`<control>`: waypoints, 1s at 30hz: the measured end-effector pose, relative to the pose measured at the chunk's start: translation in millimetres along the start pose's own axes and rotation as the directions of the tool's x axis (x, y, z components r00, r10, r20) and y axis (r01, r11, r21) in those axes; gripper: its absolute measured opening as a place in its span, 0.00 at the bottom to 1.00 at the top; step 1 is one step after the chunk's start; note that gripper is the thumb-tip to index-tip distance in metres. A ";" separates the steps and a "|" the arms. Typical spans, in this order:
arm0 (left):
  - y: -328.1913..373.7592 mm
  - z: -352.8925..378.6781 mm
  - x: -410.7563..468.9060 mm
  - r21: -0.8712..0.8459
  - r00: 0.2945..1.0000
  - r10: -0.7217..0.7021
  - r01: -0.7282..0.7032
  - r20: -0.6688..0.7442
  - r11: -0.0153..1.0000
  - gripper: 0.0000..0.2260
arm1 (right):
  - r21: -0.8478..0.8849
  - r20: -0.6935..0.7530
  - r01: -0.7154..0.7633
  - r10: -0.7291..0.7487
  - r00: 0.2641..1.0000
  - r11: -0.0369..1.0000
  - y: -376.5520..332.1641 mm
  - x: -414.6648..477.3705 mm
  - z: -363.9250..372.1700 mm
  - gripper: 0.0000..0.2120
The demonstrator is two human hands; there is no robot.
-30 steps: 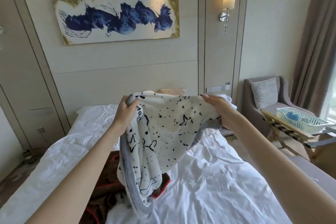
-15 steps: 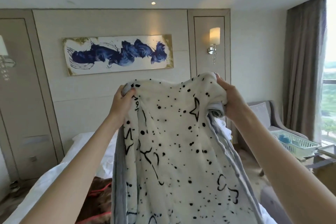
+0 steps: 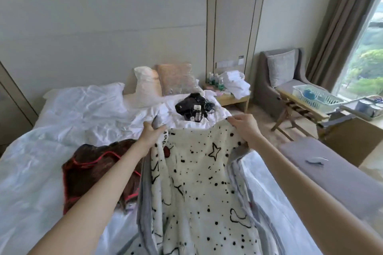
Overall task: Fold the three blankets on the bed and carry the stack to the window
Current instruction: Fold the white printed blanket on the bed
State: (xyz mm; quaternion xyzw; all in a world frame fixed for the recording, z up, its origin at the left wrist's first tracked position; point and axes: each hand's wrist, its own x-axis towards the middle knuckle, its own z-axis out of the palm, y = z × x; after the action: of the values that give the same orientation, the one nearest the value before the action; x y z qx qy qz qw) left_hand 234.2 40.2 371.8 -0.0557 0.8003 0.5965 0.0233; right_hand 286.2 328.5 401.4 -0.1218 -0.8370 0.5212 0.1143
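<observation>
Both arms reach forward over the bed (image 3: 51, 141). The left hand (image 3: 152, 131) and the right hand (image 3: 244, 128) hold up the top edge of the white blanket (image 3: 199, 182), the one with black dots and drawn stars and a grey border.

The grip of the left hand is closed. Its fingers are curled round the left corner, and a grey point of cloth stands up out of the fist. The grip of the right hand is closed on the cloth too, with thumb and fingers pinching the right corner from above. Between the two hands the edge sags a little.

From there the blanket hangs down toward the person, opened out and not folded, and its lower part goes out of sight at the bottom. On its right side there are grey striped folds. I cannot tell if they belong to this blanket or to another one.

Just beside it on the left, partly under the left forearm, the brown blanket (image 3: 97, 167) with red trim lies crumpled on the white sheet.

Beyond the hands a black bag (image 3: 192, 107) with cables lies on the bed, near the pillows (image 3: 161, 85). A bedside bench (image 3: 234, 99) carries bottles and a white towel. Further right stand a grey armchair (image 3: 277, 80) and a luggage rack (image 3: 300, 107) with a pale green basket (image 3: 315, 94). The window (image 3: 366, 64) is at the far right, behind the curtain (image 3: 339, 27), well apart from the blankets.
</observation>
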 end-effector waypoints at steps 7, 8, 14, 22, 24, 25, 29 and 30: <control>-38.5 46.5 16.0 -0.023 0.944 0.016 -0.009 0.329 1.000 0.24 | -0.375 0.354 0.290 -0.153 0.923 0.881 40.3 7.9 54.0 0.06; -34.5 53.8 10.9 -0.023 0.915 0.040 -0.034 0.402 0.999 0.21 | -0.343 0.400 0.328 -0.179 0.899 0.881 40.1 7.4 56.1 0.06; -24.6 90.1 -9.8 -0.022 0.770 0.072 -0.075 0.634 0.997 0.02 | -0.263 0.410 0.388 -0.261 0.874 0.883 26.1 20.0 38.1 0.12; -12.9 100.1 -20.7 0.013 0.874 0.127 -0.151 0.470 0.989 0.07 | -0.352 0.491 0.307 -0.105 0.865 0.884 42.3 34.1 -12.2 0.17; -12.7 98.3 -23.6 0.040 0.897 0.117 -0.148 0.426 0.988 0.08 | -0.345 0.487 0.295 -0.099 0.868 0.891 46.9 36.5 -25.3 0.16; -14.4 97.4 -24.2 0.053 0.915 0.109 -0.140 0.388 0.989 0.05 | -0.347 0.483 0.293 -0.098 0.870 0.891 48.4 37.2 -30.2 0.13; -17.4 92.1 -29.4 0.061 0.989 0.020 -0.029 0.144 0.998 0.15 | -0.188 0.431 0.168 -0.073 0.899 0.968 51.9 34.4 -40.5 0.08; -18.2 90.3 -31.1 0.046 0.995 -0.023 0.019 0.095 0.999 0.14 | -0.129 0.425 0.126 -0.060 0.903 0.984 52.6 31.9 -41.0 0.10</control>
State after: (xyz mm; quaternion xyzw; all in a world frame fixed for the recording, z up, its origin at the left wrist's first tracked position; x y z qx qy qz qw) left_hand 264.6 123.4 331.7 -0.0350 0.8110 0.5800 0.0689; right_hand 273.5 395.9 373.8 0.0246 -0.8843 0.4633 -0.0530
